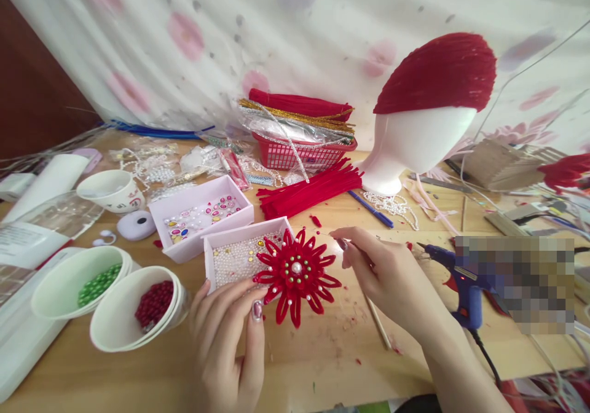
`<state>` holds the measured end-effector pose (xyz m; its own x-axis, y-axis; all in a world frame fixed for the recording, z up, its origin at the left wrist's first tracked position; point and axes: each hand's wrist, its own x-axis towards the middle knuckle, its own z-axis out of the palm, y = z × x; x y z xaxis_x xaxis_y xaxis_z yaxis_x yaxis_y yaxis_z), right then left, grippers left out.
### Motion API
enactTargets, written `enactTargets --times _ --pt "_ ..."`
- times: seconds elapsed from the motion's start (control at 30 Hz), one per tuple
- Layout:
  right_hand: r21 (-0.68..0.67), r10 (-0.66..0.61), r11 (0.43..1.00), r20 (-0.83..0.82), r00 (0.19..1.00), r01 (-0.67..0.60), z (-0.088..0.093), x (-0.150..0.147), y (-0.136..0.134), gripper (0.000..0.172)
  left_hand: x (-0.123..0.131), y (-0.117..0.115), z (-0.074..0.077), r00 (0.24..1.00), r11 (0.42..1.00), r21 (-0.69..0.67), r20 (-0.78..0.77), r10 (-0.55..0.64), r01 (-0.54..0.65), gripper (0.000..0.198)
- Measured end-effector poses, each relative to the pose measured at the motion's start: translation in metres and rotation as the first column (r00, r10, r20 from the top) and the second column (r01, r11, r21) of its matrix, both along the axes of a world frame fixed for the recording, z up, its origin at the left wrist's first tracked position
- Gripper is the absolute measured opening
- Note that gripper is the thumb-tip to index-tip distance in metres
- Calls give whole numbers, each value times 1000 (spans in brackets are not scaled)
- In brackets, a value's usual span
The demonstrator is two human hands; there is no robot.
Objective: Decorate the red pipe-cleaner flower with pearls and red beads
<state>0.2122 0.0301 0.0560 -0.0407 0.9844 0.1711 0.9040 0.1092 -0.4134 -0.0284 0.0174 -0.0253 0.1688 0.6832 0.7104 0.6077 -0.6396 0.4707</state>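
A red fuzzy flower (312, 279) with looped petals faces up, a white pearl at its centre ringed by green and pale beads, and white beads on several petals. My left hand (229, 333) pinches its left petals between thumb and fingers. To the right of the flower, my right hand (375, 265) is closed in a pinch, fingertips near the upper right petals. Something thin seems to stick out from them, too fine to name. Behind the flower is a white box of pearl beads (235, 262), partly covered by petals and my left fingers.
Left stand paper cups with green beads (99, 285) and dark red beads (155, 304). A box of gems (209, 213), red chenille stems (308, 192), a red basket (299, 153) and a foam head (415, 136) are behind. Right are a blue glue gun (465, 284) and wooden stick (378, 321).
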Motion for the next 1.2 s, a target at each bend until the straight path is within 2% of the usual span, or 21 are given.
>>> enactTargets --times 0.43,0.53,0.67,0.87,1.2 --pt "-23 -135 991 1 991 135 1 -5 1 22 -1 0 -2 1000 1000 27 7 15 -15 28" --pt "-36 -129 991 11 992 129 2 -10 4 23 1 -1 -4 999 999 43 34 24 -26 31" --pt "-45 -96 994 48 994 98 5 -17 8 24 3 -4 -6 995 997 28 64 72 -74 43" --pt "-26 -60 998 71 996 61 9 -21 9 23 3 -3 -4 998 998 37 32 46 -47 35" --pt "-36 -77 996 128 989 82 7 -23 9 22 3 -2 -5 999 999 30 25 36 -37 36"
